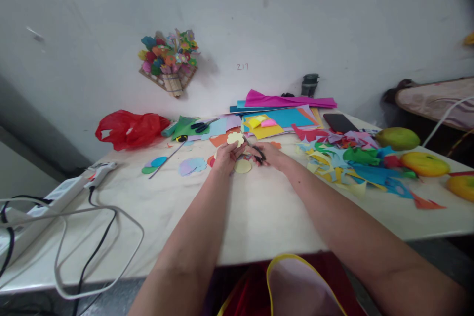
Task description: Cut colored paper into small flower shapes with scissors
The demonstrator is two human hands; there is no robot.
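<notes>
Between the thumb and fingers of my left hand (pixel 224 157) is a pale yellow paper flower (pixel 235 139) with a scalloped edge. My right hand (pixel 269 154) is closed around the black handles of a pair of scissors (pixel 261 155), whose blades point left toward the flower. Whether the blades touch the paper I cannot tell. Just below the hands a pale yellow paper circle (pixel 243 166) lies on the table. Lilac and light blue scalloped paper shapes (pixel 191 166) lie to the left of my left hand.
Coloured paper scraps (pixel 355 158) are heaped at the right, near mangoes (pixel 424 164) and a phone (pixel 339 122). Paper sheets (pixel 285 119) lie at the back. A second pair of scissors (pixel 202 126), a red plastic bag (pixel 129 128) and a power strip (pixel 61 192) with cables are leftward.
</notes>
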